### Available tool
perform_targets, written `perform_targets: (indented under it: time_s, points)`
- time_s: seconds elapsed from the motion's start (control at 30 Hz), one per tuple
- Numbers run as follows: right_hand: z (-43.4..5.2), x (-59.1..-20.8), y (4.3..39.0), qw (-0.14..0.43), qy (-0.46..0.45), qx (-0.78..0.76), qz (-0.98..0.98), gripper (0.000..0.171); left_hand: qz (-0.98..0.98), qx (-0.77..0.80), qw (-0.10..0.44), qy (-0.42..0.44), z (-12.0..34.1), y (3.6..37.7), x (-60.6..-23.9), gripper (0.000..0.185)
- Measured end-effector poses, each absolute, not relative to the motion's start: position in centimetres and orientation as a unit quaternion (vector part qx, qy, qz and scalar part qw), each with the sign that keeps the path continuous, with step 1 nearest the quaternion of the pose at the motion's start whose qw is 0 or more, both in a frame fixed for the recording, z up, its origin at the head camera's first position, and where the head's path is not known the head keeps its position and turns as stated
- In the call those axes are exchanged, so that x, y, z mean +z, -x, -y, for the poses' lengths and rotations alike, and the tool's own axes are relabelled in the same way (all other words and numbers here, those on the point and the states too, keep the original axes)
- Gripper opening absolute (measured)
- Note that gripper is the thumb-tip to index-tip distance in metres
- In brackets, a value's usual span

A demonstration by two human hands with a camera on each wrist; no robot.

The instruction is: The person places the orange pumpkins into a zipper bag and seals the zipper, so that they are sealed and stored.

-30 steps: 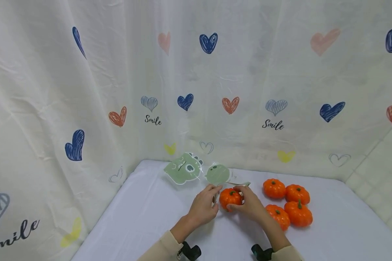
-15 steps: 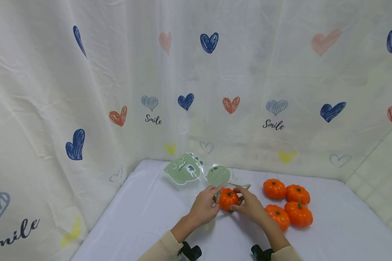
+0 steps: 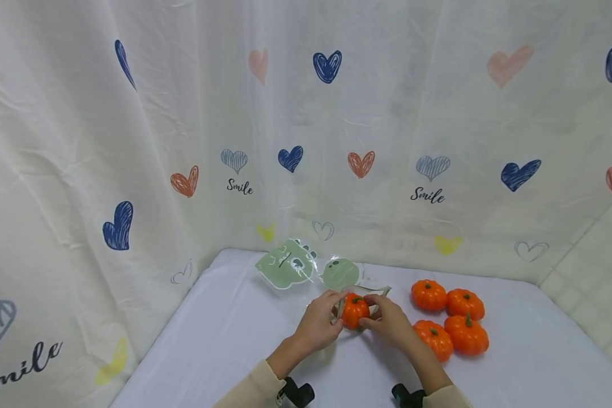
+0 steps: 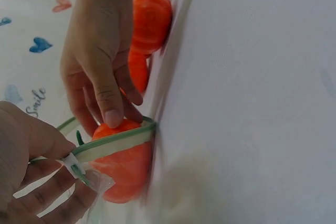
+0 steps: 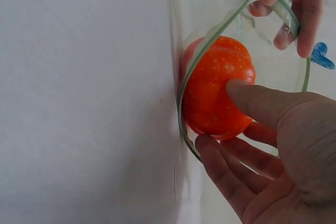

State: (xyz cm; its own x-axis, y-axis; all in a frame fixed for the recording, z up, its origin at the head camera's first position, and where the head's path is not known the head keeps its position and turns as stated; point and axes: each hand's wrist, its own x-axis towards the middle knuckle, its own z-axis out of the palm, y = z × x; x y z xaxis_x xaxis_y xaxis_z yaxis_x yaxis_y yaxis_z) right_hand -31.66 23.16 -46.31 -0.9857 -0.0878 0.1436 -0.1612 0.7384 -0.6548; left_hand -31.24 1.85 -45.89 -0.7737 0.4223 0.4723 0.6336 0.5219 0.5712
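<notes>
Right hand (image 3: 390, 324): fingers curled round the small orange pumpkin (image 3: 355, 310), thumb pressing its side (right wrist view (image 5: 283, 145)); pushing it into the bag mouth.
Left hand (image 3: 317, 323): pinches the green-edged rim of the clear zip bag (image 3: 336, 276), holding the mouth apart; pinch plain in the left wrist view (image 4: 37, 171).
Pumpkin: between both hands, just in front of the bag's printed end; about halfway past the green rim (image 5: 210, 45), lower side on the cloth, stem (image 4: 80, 138) pointing towards the bag's inside.
Bag: clear plastic with pale green cartoon print, lying flat on the white tablecloth (image 3: 224, 340); its printed far end near the curtain, its mouth at the pumpkin.
Other pumpkins (image 3: 449, 320): four, clustered to the right of the held pumpkin, touching one another; the nearest sits just beside the right wrist, maybe touching it, hard to tell.
Curtain (image 3: 132, 141): cream, with hearts and "Smile" print, hanging behind and left of the bag.
Sleeves: beige cuffs (image 3: 257, 388), near edge of table.
</notes>
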Motion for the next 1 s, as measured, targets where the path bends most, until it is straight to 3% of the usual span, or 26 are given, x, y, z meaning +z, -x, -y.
perform_targets:
  time_s: [1.0]
  points:
    - [-25.1, -44.4, 31.4, 0.033, -0.055, 0.366, 0.928, 0.051, 0.861, -0.391, 0.118, 0.303, -1.3, 31.7, -45.7, 0.063]
